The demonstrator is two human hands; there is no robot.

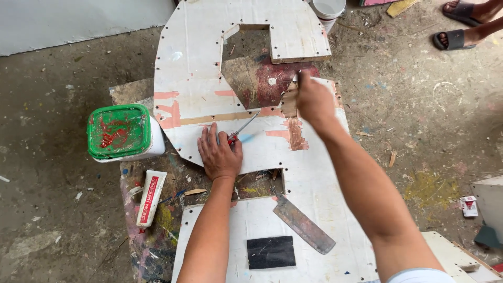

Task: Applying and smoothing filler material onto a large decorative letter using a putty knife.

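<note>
Head view: left hand (220,154) lies flat, palm down, fingers spread, pressing on the white cut-out board (209,73). A screwdriver with a red handle (242,130) lies just beside its thumb and forefinger, touching or nearly so; the hand is not closed on it. Right hand (313,99) is clenched around a thin tool at the board's inner cut edge; only a short dark tip shows above the fist, so its kind cannot be told. The board is large, white, edged with small holes, bearing pink patches and a bare wood strip, and rests across a paint-stained counter (133,91). Nearer the person, a flat metal blade (304,225) and a black square sheet (271,252) lie on a second white panel (346,251). Left of the board stand a white tub with a green lid (119,131) and, below it, a white tube (151,198). Another person's sandalled feet (463,23) show on the floor at upper right.
</note>
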